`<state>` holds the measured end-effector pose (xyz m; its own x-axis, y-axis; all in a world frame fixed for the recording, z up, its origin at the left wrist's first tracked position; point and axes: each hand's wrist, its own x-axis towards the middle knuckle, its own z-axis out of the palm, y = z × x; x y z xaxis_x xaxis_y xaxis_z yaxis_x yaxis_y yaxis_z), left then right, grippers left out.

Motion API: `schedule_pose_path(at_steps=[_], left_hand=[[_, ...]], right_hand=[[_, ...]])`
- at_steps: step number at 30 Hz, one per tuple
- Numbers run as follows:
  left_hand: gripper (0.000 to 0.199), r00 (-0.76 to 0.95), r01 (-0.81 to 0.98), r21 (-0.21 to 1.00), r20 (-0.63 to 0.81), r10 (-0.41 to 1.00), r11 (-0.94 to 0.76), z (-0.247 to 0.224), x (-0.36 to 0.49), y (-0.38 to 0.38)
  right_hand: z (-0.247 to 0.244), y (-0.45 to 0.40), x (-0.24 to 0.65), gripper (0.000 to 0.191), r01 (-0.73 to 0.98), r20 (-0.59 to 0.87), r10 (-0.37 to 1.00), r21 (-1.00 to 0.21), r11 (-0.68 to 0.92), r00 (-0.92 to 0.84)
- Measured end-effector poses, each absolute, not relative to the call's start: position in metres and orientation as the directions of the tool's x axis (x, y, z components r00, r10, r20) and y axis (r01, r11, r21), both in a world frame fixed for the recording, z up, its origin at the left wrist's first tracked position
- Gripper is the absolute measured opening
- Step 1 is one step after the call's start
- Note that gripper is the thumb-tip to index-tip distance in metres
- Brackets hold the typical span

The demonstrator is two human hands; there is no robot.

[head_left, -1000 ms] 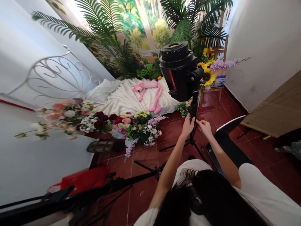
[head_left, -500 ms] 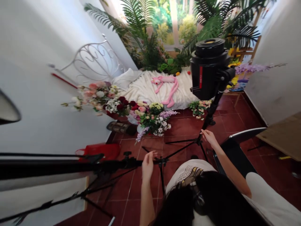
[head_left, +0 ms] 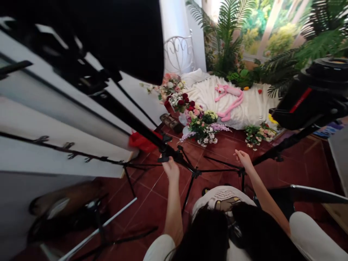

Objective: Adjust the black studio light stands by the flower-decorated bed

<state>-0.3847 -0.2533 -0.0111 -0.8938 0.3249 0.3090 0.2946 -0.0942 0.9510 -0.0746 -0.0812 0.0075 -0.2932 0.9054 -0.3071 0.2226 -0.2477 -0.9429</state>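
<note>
My left hand (head_left: 171, 169) is at a black knob (head_left: 163, 158) on the pole of the left light stand (head_left: 130, 123), fingers closed round it. My right hand (head_left: 243, 158) hangs in the air beside the right light stand (head_left: 282, 145), its fingers bent together, touching nothing I can make out; what lies between them is too small to tell. A black studio light (head_left: 307, 98) with a red stripe tops the right stand. Above the left stand looms a large dark lamp head (head_left: 130, 40).
A pink plush toy (head_left: 231, 92) lies on white cloth (head_left: 252, 108), with bunches of flowers (head_left: 199, 121) before it. Tripod legs (head_left: 217, 170) spread over the red tiled floor. A black chair (head_left: 282, 199) stands at right, a red bag (head_left: 145, 140) at left.
The view has turned left. My left hand has moved onto the knob of the left stand. My right hand is now farther from the right stand's pole.
</note>
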Motion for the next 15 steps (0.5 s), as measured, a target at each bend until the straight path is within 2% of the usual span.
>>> schedule_pose_path(at_steps=[3, 7, 11, 15], left_hand=[[0.079, -0.893, 0.208, 0.961, 0.263, 0.366, -0.182, -0.009, -0.386, -0.234], [0.077, -0.871, 0.207, 0.963, 0.261, 0.416, -0.170, -0.009, -0.385, -0.229], [0.067, -0.877, 0.225, 0.971, 0.238, 0.418, -0.081, -0.012, -0.380, -0.234], [0.068, -0.887, 0.243, 0.970, 0.232, 0.398, -0.023, -0.017, -0.377, -0.233]], right_hand=[[0.015, -0.076, -0.100, 0.072, 0.247, -0.277, 0.890, -0.949, -0.195, -0.361], [0.027, -0.076, -0.148, 0.069, 0.243, -0.187, 0.835, -0.968, -0.066, -0.517], [0.037, -0.084, -0.208, 0.062, 0.214, -0.127, 0.711, -0.976, 0.035, -0.692], [0.048, -0.093, -0.267, 0.053, 0.264, -0.183, 0.541, -0.962, 0.074, -0.820]])
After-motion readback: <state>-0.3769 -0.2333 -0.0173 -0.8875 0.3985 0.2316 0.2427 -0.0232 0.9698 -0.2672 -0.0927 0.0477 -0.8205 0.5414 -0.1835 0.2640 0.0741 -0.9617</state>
